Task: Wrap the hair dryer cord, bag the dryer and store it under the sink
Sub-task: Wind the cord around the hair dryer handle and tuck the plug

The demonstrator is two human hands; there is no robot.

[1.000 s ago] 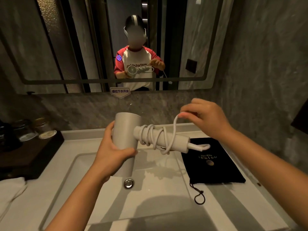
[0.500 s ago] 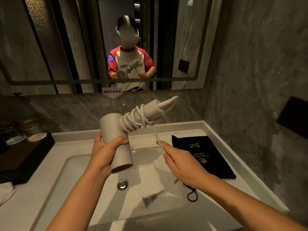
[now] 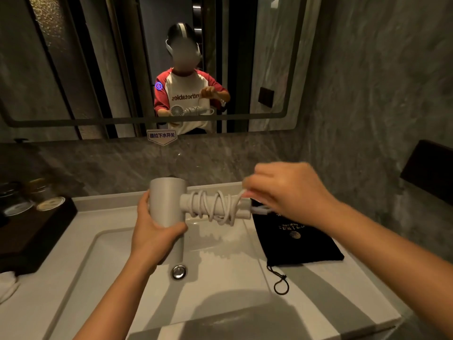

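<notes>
Hair dryer (image 3: 169, 204) sits mid-frame above the sink (image 3: 220, 251), its barrel clamped in the left hand (image 3: 153, 231); half a second ago the handle tilted up with cord (image 3: 215, 204) trailing loose, now it lies level and the coils reach its end. The right hand (image 3: 289, 192) fingers pinch the last cord there, so wrapping looks nearly done. Right of centre, the black drawstring bag (image 3: 299, 241) lies flat on the counter (image 3: 343, 290), apparently empty.

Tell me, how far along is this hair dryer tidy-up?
Mostly wrapped: the cord coils around the handle of the hair dryer, gripped by the left hand. The right hand is working the cord's end. The black bag lies flat beside the sink; bagging and storing remain.
</notes>
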